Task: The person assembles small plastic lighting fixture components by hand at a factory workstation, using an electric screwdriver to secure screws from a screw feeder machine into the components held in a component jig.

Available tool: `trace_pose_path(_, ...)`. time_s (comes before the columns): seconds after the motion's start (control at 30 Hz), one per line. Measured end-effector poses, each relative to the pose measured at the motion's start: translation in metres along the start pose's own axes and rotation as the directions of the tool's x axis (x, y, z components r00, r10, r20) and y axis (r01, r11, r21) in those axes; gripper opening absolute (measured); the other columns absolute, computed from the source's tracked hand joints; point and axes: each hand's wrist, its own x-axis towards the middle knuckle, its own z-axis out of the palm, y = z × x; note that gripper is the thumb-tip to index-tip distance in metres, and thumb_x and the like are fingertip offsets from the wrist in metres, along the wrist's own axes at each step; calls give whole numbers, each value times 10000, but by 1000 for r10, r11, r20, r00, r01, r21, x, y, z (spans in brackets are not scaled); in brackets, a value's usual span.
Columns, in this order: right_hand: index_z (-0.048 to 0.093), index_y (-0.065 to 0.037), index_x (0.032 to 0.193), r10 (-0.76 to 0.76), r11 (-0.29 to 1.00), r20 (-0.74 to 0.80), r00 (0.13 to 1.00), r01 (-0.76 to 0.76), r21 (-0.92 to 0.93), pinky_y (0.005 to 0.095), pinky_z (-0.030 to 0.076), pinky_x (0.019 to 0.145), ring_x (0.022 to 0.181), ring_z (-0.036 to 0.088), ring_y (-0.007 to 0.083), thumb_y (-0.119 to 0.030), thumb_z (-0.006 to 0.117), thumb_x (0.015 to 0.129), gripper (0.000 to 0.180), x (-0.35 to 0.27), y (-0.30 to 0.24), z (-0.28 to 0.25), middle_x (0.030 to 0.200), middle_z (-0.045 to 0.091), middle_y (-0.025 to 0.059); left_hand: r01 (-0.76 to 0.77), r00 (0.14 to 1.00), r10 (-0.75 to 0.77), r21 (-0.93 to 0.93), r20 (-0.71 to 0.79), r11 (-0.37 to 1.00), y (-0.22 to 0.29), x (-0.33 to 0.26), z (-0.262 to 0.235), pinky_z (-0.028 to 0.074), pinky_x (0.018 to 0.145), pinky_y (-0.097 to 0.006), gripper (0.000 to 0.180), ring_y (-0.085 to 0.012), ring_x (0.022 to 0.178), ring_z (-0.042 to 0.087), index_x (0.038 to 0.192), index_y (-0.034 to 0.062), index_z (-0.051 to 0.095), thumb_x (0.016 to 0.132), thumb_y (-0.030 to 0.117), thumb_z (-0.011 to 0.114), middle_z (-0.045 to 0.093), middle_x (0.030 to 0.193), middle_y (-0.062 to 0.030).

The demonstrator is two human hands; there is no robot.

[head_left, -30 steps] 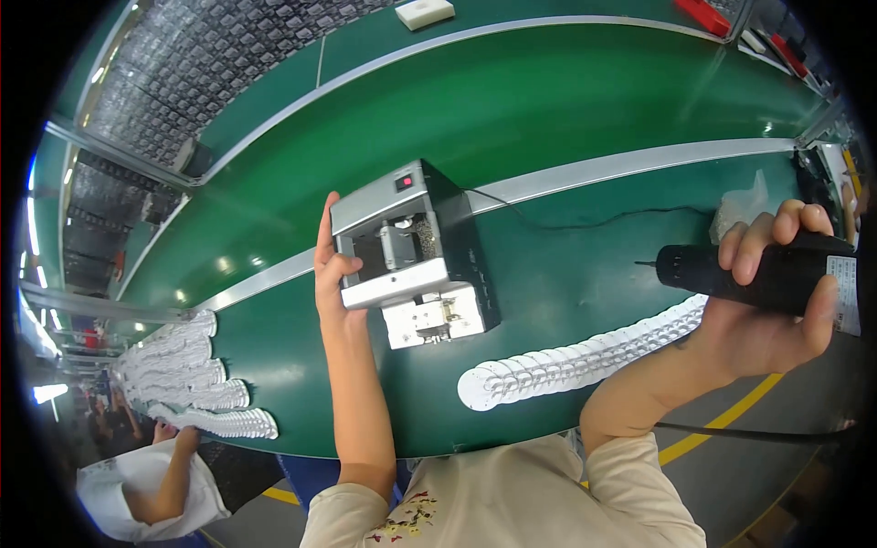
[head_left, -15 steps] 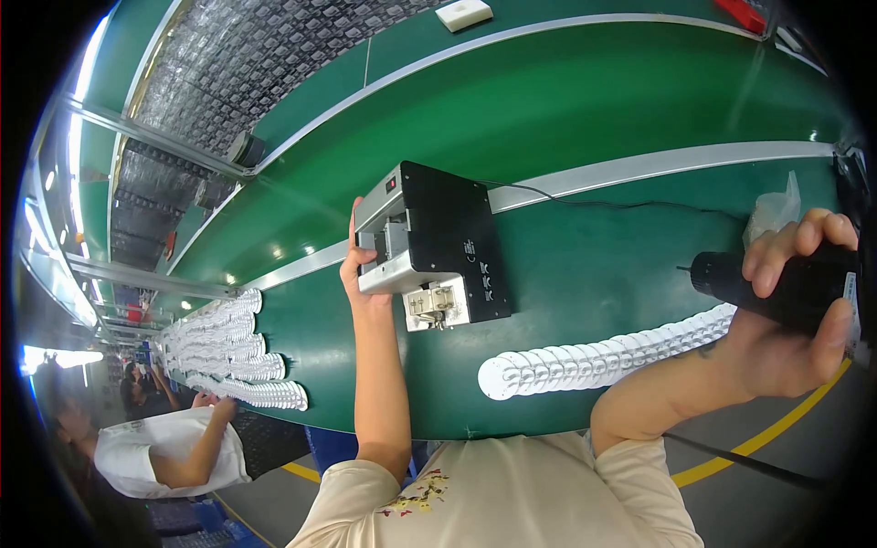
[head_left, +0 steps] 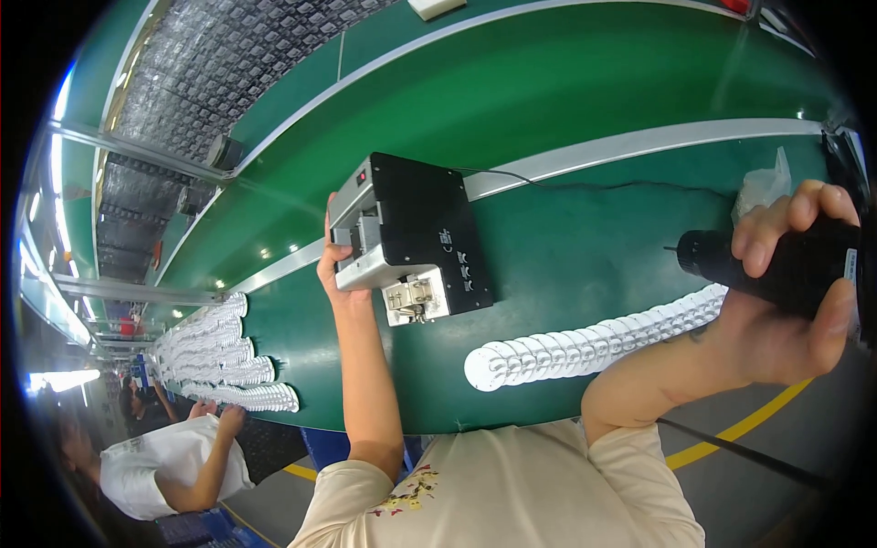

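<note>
My left hand [head_left: 336, 270] presses against the left side of a small black and silver machine [head_left: 408, 237] that stands on the green table [head_left: 566, 119]. Its fingers lie flat along the machine's side. My right hand [head_left: 793, 292] is raised at the right edge and grips a black electric screwdriver [head_left: 776, 265], its tip pointing left. Below the screwdriver, a long row of overlapping white round parts [head_left: 585, 345] lies on the table between my two arms.
A clear plastic bag [head_left: 763, 187] lies at the right. More rows of white round parts [head_left: 219, 356] are stacked far left, where another person in a white shirt [head_left: 169, 461] reaches for them. A black cable [head_left: 585, 185] runs from the machine. A yellow floor line [head_left: 740, 425] shows below.
The view has shifted so the machine and my left hand sit further right and lower. My right hand with the screwdriver has dropped slightly. The person at the left reaches up to the parts.
</note>
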Motion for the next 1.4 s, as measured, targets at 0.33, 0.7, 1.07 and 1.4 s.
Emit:
trace_pose_path(0.33, 433, 113, 1124, -275, 954, -75, 959, 282, 105, 218, 455, 353, 444, 528, 204, -342, 451, 921, 499, 16, 20, 25, 853, 585, 240, 45, 996, -50, -75, -69, 996, -1, 5, -11, 390, 1020, -425, 824, -346, 1144, 489, 1356, 26, 373, 540, 73, 475, 482, 1276, -200)
trace_pose_path(0.7, 415, 135, 1133, -303, 946, -48, 952, 307, 102, 203, 449, 351, 445, 533, 212, -341, 441, 935, 516, 16, 30, 23, 874, 579, 254, 1, 1000, -4, -144, -18, 990, -3, 4, -21, 523, 841, -397, 596, -335, 935, 608, 1200, -83, 473, 622, 61, 474, 583, 1072, -234)
trace_pose_path(1.07, 457, 58, 1146, 33, 999, -31, 999, -32, 36, 316, 372, 601, 625, 482, 155, -397, 531, 779, 589, 5, 9, 12, 983, 466, 139, -13, 997, 14, -9, 82, 1000, -3, -2, 26, 391, 1023, -413, 829, -322, 1198, 468, 1356, -5, 376, 528, -12, 430, 457, 1325, -178)
trace_pose_path(1.4, 486, 41, 1141, 6, 997, -17, 1000, -4, 83, 333, 435, 563, 599, 519, 185, -376, 558, 800, 544, 5, 9, 27, 955, 513, 147, -85, 996, 88, 145, -11, 986, -11, -9, 56, 473, 785, -229, 735, -208, 1178, 501, 1317, -37, 444, 590, -139, 409, 459, 1357, -144)
